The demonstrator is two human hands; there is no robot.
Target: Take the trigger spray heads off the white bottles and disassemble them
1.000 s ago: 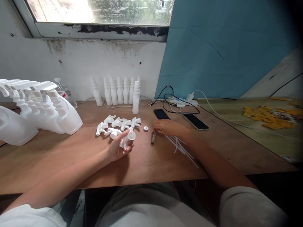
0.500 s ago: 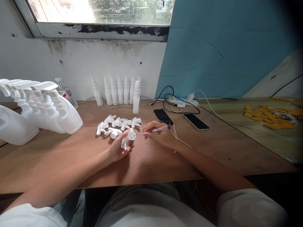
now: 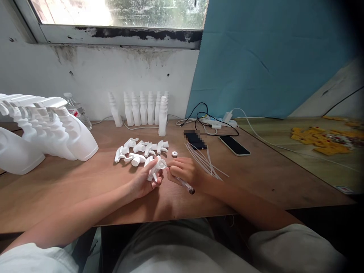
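Note:
My left hand [image 3: 142, 182] is closed around a white spray trigger head [image 3: 156, 168], its round cap opening facing right. My right hand [image 3: 183, 171] pinches a slim clear pen-like tool [image 3: 185, 184] with a dark end, its tip meeting the cap opening. Both hands rest on the brown wooden table [image 3: 85, 189]. A pile of several more white trigger heads [image 3: 139, 149] lies just behind my left hand. A small white ring [image 3: 174, 154] sits beside them. Thin clear tubes [image 3: 204, 161] fan out to the right of my right hand.
Large white spray bottles [image 3: 42, 129] lie at the left, a water bottle [image 3: 75, 111] behind them. Several small white bottles [image 3: 142, 108] stand by the wall. Two phones [image 3: 234, 145] and cables [image 3: 212, 121] lie at the back; yellow pieces [image 3: 321, 140] at far right.
My right hand picked up the pen-like tool from the table, brought it toward me and turned it so its tip meets the trigger head. The left hand barely moved.

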